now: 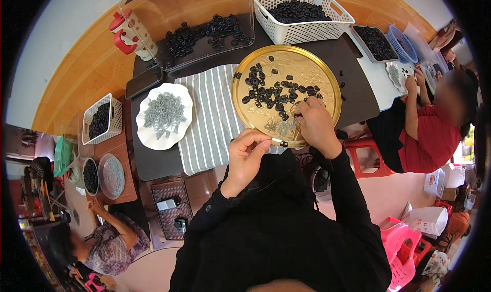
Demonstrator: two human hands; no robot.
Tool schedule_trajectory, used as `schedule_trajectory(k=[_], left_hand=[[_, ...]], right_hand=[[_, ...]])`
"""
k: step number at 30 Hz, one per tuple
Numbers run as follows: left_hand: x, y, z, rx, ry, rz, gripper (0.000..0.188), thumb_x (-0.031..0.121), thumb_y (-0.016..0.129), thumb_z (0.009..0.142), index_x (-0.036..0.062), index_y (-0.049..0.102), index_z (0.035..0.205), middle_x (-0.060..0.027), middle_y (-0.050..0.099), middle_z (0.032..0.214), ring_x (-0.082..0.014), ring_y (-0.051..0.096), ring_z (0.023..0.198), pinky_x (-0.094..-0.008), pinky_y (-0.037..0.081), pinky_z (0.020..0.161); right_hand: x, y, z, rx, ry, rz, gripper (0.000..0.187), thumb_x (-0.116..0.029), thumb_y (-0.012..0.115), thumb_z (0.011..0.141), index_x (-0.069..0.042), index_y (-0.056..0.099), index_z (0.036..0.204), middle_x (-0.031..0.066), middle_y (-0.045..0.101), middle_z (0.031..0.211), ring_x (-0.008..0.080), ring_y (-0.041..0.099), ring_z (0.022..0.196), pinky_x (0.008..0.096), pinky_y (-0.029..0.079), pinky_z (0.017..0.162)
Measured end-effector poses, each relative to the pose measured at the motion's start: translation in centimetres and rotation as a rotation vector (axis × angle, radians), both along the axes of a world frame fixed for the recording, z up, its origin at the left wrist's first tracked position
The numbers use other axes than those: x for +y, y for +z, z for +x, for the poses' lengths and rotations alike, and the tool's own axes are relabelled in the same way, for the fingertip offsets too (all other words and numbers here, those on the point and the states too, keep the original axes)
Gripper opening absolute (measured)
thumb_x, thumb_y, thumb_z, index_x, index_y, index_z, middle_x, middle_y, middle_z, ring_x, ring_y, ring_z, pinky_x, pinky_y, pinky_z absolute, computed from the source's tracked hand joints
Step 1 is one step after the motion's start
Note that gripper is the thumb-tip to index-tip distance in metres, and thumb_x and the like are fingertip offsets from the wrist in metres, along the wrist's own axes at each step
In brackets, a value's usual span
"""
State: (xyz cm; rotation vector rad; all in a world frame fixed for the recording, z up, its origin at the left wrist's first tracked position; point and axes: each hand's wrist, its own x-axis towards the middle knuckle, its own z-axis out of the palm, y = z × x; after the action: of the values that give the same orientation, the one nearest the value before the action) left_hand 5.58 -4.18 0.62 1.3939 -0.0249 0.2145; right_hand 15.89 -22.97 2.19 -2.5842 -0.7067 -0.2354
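My left hand (244,154) is at the near rim of a round gold tray (336,84). Its thumb and forefinger pinch a small light-coloured piece with a dark part at its end (283,143), too small to make out fully. Over the tray's right side reaches my right hand (315,120), fingers bent and drawn together beside the loose black plastic pieces (279,95); whatever its fingertips hold is hidden. A small heap of silvery metal bits (279,125) lies in the tray just left of that hand.
A white scalloped plate of silvery metal pieces (149,137) stands left of a striped grey cloth (207,118). Behind are a clear bin (204,56), a white basket (286,32) of black pieces and a spotted cup (138,36). Co-workers sit left and right.
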Motion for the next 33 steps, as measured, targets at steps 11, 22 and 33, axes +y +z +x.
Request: schedule_trajectory(k=[11,22,33], left_hand=[[0.3,0.3,-0.6,-0.001,-0.003,-0.046,0.007,-0.004,0.061,0.089,-0.0044,0.066,0.094,-0.0044,0.06,0.091,-0.0075,0.054,0.076,-0.0212,0.044,0.067],[0.3,0.8,-1.1,0.002,-0.004,-0.115,0.008,-0.003,0.062,0.09,-0.0042,0.067,0.096,-0.004,0.061,0.092,-0.0076,0.054,0.079,-0.0215,0.043,0.07],[0.4,1.1,-1.2,-0.011,0.019,-0.094,0.008,-0.003,0.062,0.089,-0.0045,0.067,0.095,-0.0044,0.061,0.092,-0.008,0.054,0.08,-0.0216,0.043,0.071]], right_hand=[[-0.7,0.3,-0.8,-0.044,0.095,0.028,0.017,0.001,0.063,0.07,0.002,0.06,0.087,0.015,0.059,0.084,0.0307,0.059,0.081,0.0398,0.048,0.069],[4.3,0.9,-7.5,0.39,0.066,1.097,0.01,0.007,0.063,0.084,0.001,0.061,0.091,0.0008,0.06,0.081,0.0053,0.054,0.072,0.02,0.042,0.064],[4.8,0.5,-7.6,0.296,0.148,1.013,0.014,0.012,0.06,0.084,0.003,0.061,0.094,0.0041,0.062,0.091,0.0065,0.053,0.075,0.0195,0.041,0.066]])
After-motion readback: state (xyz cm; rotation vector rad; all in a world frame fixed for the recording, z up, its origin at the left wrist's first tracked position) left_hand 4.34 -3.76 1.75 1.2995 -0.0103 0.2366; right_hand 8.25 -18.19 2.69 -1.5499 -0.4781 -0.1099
